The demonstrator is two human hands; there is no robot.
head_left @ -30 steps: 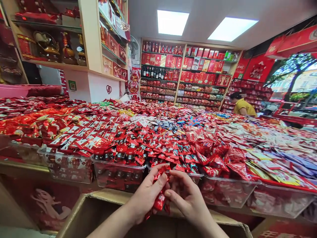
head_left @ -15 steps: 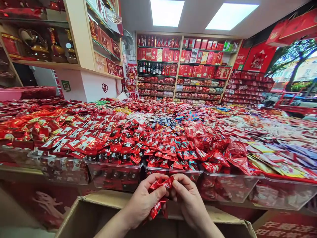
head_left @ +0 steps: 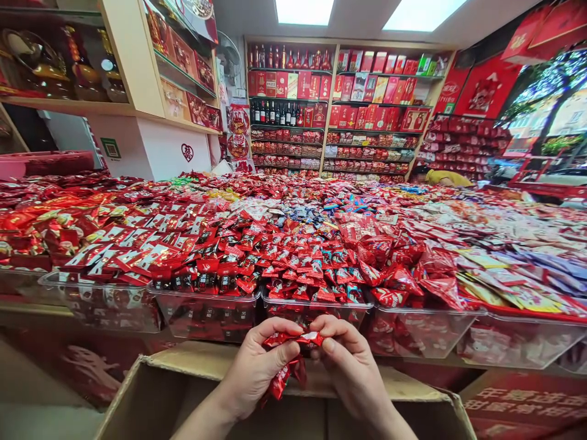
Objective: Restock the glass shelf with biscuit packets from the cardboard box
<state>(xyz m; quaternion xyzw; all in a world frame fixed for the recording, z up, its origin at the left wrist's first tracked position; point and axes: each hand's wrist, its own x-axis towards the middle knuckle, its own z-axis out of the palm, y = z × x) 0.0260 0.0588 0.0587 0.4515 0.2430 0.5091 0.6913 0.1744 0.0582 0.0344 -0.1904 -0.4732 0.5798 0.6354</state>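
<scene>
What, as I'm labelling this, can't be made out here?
All in the head view:
Number of red packets held: the left hand hides some.
Cardboard box: near side cut off by the bottom edge.
Person in yellow: lower body hidden behind the packet heap.
Dark bottles: labels too small to read.

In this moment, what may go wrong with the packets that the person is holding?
The red packets hanging below the left hand might slip and drop toward the open cardboard box underneath.

The wrapped packet between the left hand and the right hand could tear if pulled hard.

The clear bins close ahead are heaped above their rims, so a bump might spill some sweets.
</scene>
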